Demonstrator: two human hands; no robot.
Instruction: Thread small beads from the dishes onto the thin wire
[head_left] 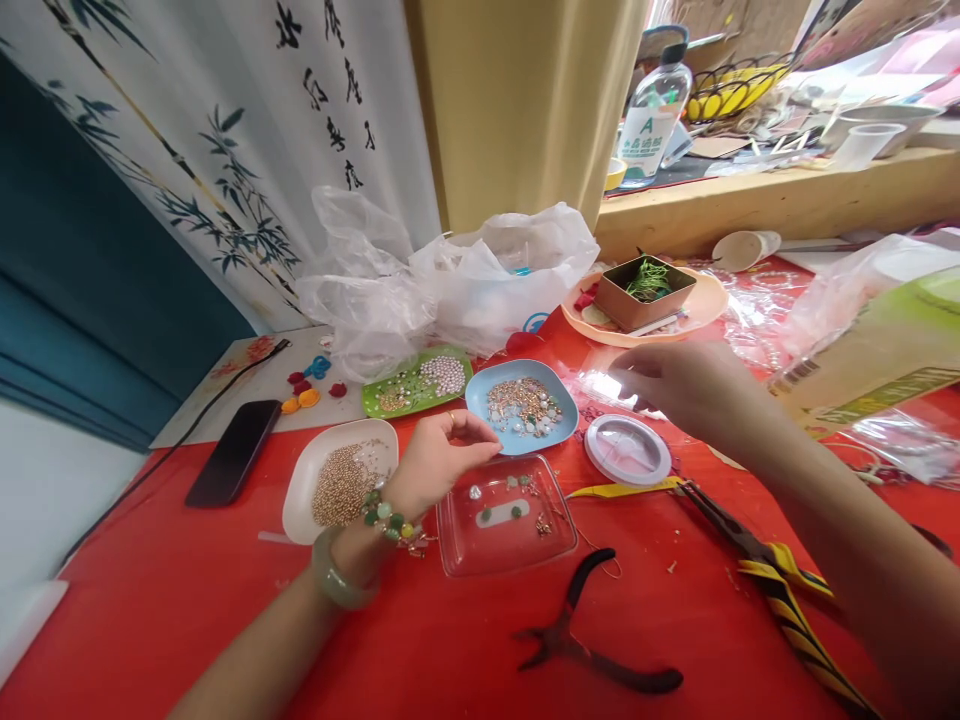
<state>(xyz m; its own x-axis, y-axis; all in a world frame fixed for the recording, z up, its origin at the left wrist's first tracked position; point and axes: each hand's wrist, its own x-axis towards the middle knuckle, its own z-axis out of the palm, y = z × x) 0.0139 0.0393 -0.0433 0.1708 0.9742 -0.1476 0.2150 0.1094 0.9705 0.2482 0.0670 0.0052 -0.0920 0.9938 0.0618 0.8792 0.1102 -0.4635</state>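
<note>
My left hand (pixel 439 462) hovers between the white dish of gold beads (pixel 300 490) and the blue dish of mixed beads (pixel 480 395), its fingers pinched together on something too small to name. It wears a jade bangle and a beaded bracelet. My right hand (pixel 686 385) reaches over the red table beyond a round white thread spool (pixel 627 449), fingers curled and pinched. What they hold is hidden. A clear square tray (pixel 457 545) with a few green beads lies below my left hand.
Black pliers (pixel 592 650) and yellow-handled pliers (pixel 757 545) lie near the front. A green bead tray (pixel 375 400), a black phone (pixel 234 452), plastic bags (pixel 450 280), a peach plate (pixel 712 300) with a brown box and a green package (pixel 877 350) crowd the table.
</note>
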